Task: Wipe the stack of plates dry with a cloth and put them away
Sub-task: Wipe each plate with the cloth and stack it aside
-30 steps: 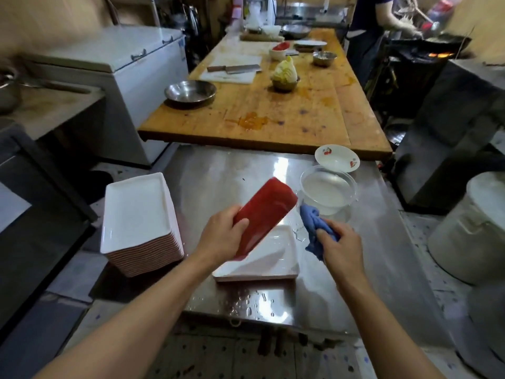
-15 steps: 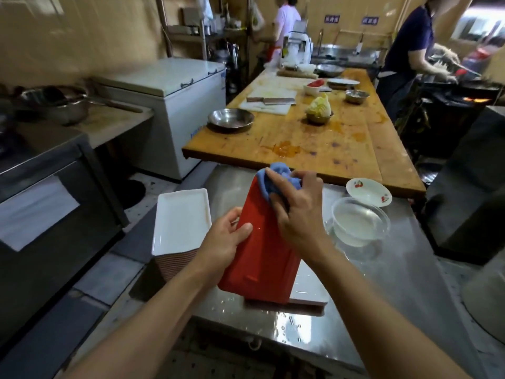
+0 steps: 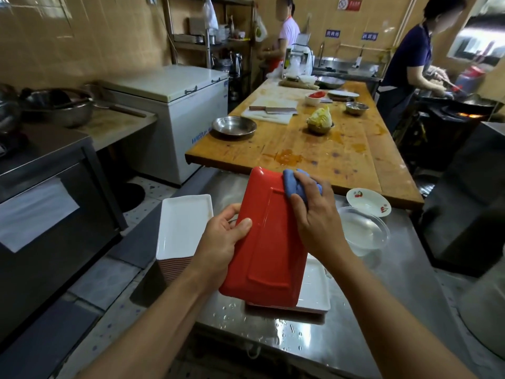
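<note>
Cloth [image 3: 293, 184] shifted to plate [image 3: 266, 242] corner, left hand [image 3: 222, 242] gripping edge

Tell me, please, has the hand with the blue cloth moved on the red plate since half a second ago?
Yes. The right hand with the blue cloth slid from the red plate's top edge to its upper right corner.

place: restaurant kitchen | evidence: steel counter [image 3: 404, 269], wooden prep table [image 3: 341, 157], cleaver [image 3: 273, 109], flaming wok [image 3: 470, 103], chest freezer [image 3: 175, 86]

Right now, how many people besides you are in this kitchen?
2: one in a pink top by the far shelves, one in a dark top cooking at the right. Others may be hidden.
</note>
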Demonstrator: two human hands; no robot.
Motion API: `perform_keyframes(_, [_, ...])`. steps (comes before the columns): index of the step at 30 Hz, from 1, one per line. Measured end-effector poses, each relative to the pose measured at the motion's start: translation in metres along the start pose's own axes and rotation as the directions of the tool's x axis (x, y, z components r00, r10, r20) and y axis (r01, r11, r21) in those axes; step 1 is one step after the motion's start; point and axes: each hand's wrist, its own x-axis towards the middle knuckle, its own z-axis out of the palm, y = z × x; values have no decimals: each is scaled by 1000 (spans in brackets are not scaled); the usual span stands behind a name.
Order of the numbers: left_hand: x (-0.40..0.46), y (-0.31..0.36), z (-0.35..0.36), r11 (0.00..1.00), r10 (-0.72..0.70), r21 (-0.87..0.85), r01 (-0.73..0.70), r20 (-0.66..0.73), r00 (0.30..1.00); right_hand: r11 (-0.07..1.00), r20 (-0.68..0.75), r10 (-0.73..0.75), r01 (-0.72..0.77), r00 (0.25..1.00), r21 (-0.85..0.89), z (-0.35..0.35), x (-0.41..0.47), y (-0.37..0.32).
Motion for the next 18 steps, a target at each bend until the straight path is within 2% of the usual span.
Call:
perform_keyframes(6, [5,-2,11,992,2,-128,-8,-45,999,972,-100,184,-166,978,165,3,-10,-12])
perform_keyframes(11, [20,-4,15,964,-4,-265,-27,-115,993,952,-66,276,-263,959,157,14,-47,-15])
perform_keyframes(13, [23,-6,14,955,0,-295,-42,-140,990,937,-39,282,-266,959,225,13,-61,-12])
perform_keyframes(18, [22,-22,23,924,-83,-382,36,-107,991,758,49,430,-390,902,523,-7,-56,-1])
